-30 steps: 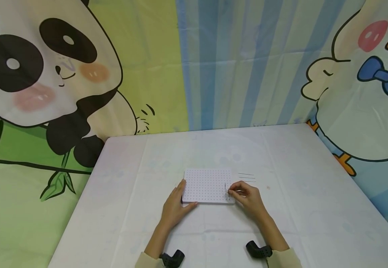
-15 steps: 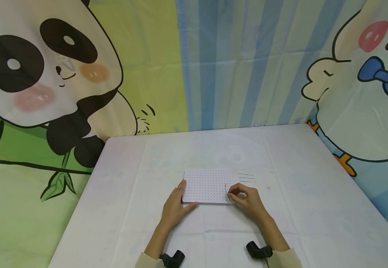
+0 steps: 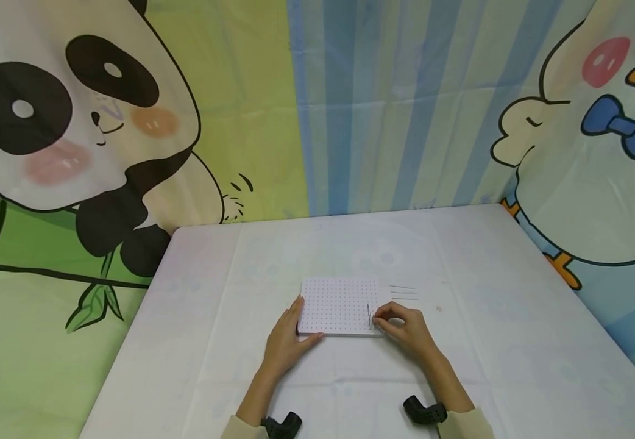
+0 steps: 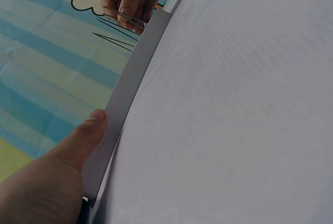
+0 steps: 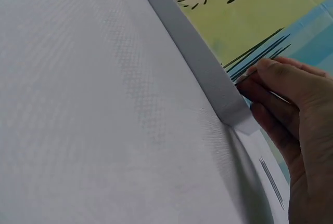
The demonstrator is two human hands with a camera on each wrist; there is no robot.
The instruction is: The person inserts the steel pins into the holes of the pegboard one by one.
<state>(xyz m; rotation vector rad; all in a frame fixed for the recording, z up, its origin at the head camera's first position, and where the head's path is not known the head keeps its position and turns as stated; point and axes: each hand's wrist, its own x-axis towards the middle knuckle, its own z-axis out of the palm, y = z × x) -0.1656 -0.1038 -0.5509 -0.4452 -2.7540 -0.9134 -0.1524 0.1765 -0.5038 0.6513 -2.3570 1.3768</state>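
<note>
A white board with rows of small holes point(image 3: 334, 305) lies on the table. My left hand point(image 3: 286, 339) rests at its near left corner, fingers along the left side and thumb against the front edge. Several thin dark needles point(image 5: 260, 43) stand in the board near its right end, leaning slightly. Over that end my right hand point(image 3: 409, 328) pinches another thin needle point(image 5: 282, 51) between thumb and fingertips, close beside the standing ones. In the left wrist view the left thumb point(image 4: 86, 135) lies against the board's side. The held needle's lower tip is hard to make out.
Three loose dark needles point(image 3: 403, 292) lie side by side on the white-covered table point(image 3: 460, 256), just right of the board's far corner. A black wrist camera point(image 3: 281, 425) sits on the left wrist, another camera point(image 3: 424, 410) on the right. A printed cartoon curtain point(image 3: 361, 110) hangs behind.
My right hand has lowered slightly toward the board over the first half second, then stays nearly still with the needle pinched. The left hand and board have not moved.
</note>
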